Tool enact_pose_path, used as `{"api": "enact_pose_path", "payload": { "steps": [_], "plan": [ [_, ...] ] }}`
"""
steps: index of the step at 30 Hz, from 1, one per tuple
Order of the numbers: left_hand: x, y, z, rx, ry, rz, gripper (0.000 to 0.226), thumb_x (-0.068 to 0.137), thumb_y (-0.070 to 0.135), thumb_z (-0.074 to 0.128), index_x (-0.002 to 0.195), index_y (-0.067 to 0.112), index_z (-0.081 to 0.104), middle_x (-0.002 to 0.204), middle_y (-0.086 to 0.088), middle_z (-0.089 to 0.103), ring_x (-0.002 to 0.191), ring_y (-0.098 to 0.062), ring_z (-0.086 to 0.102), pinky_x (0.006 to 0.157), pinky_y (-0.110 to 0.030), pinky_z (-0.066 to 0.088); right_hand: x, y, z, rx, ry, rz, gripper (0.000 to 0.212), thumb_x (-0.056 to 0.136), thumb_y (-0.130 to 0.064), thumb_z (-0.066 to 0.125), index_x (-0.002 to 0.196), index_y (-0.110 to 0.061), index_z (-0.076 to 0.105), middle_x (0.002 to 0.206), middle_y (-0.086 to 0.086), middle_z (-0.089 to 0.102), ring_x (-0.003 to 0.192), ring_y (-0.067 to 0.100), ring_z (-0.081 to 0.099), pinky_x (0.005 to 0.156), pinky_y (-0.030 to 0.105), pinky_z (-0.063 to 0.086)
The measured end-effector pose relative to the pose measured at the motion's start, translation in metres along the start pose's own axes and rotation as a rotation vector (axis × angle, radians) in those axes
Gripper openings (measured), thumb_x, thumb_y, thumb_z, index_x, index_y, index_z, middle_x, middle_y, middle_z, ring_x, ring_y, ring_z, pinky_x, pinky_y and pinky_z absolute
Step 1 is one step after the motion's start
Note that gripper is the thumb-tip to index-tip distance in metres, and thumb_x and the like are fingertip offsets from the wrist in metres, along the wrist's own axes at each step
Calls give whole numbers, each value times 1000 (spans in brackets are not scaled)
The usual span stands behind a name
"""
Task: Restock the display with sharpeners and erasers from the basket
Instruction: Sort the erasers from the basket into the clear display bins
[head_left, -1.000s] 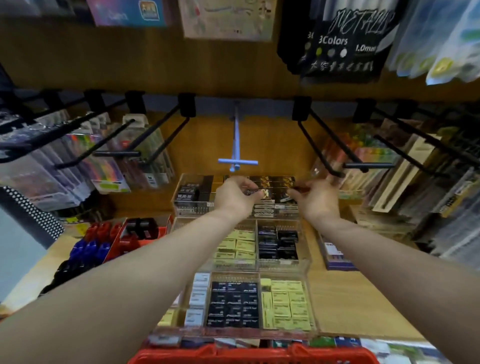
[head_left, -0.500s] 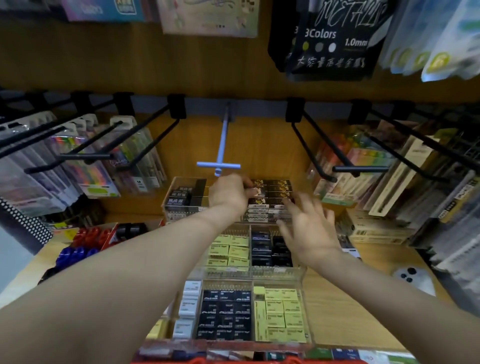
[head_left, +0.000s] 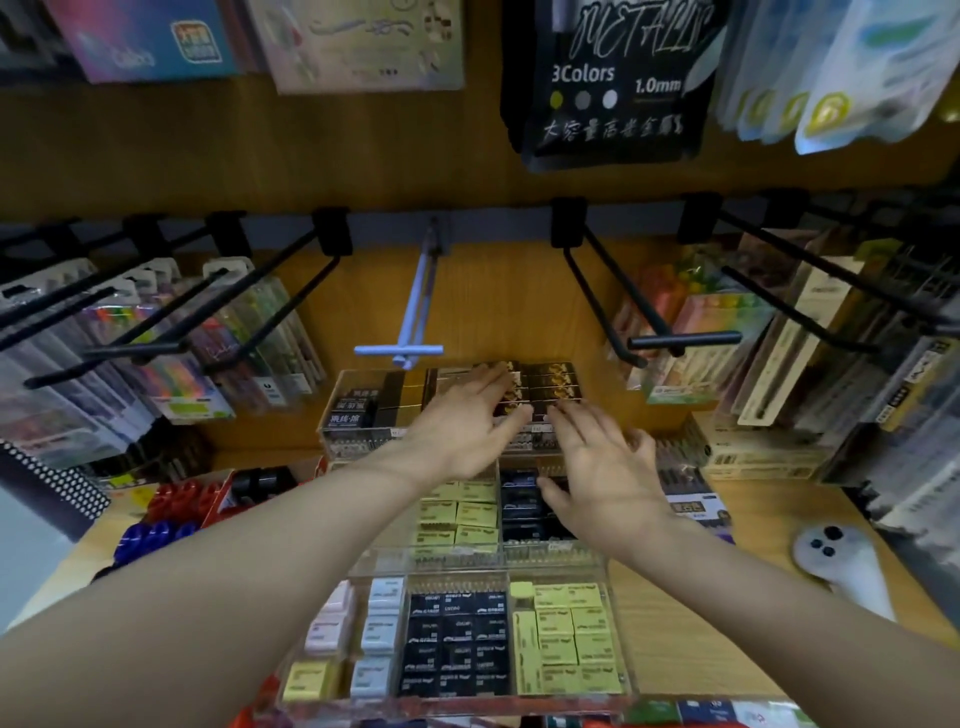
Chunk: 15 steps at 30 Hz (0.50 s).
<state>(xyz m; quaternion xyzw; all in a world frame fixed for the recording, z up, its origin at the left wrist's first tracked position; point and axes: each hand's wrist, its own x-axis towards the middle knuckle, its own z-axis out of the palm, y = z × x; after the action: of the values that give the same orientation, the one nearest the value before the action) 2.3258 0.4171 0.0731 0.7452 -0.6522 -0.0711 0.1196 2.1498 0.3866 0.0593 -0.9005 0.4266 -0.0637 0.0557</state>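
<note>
Pressing flat, the left hand (head_left: 462, 421) rests straight fingers on the black-and-gold boxes (head_left: 550, 384) in the top tray (head_left: 358, 415); the right hand (head_left: 597, 467), empty and spread, hovers beside it. Best to nudge the rows square gently.

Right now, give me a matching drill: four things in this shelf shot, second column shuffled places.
Things:
1. left hand
2. right hand
3. white device
4. light blue peg hook

Places:
A. on the wooden shelf, far right
B. sticking out from the back rail, above the top tray
C. fingers flat on the black-and-gold boxes in the top tray
D. over the middle tray's black erasers

Pairs: 1-C, 2-D, 3-A, 4-B
</note>
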Motion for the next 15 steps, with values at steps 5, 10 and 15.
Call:
{"api": "enact_pose_path", "payload": {
  "steps": [5, 10, 15],
  "plan": [
    [13, 5, -8, -16, -95, -55, 68, 102, 56, 32, 158, 20, 17, 166, 4, 7, 152, -14, 2, 124, -38, 8, 4, 0, -5, -17, -21, -8, 77, 95, -44, 51, 156, -23, 8, 162, -6, 7, 149, 13, 2, 113, 57, 16],
    [-65, 12, -4, -36, 72, 210, 45, 94, 26, 57, 139, 22, 51, 154, 0, 37, 145, -18, 27, 122, -41, 22, -35, 2, -8, 60, 87, -154, 70, 91, -27, 57, 153, -24, 24, 162, -4, 15, 150, 14, 8, 119, 52, 8],
    [-173, 5, 18, -107, 18, 71, 37, 97, 26, 53, 134, 29, 55, 151, 10, 35, 141, -10, 28, 114, -32, 33, -87, 4, 0, 181, 12, -72, 65, 92, -27, 60, 150, -26, 33, 160, -3, 20, 147, 16, 18, 121, 38, 14]
  ]
}}
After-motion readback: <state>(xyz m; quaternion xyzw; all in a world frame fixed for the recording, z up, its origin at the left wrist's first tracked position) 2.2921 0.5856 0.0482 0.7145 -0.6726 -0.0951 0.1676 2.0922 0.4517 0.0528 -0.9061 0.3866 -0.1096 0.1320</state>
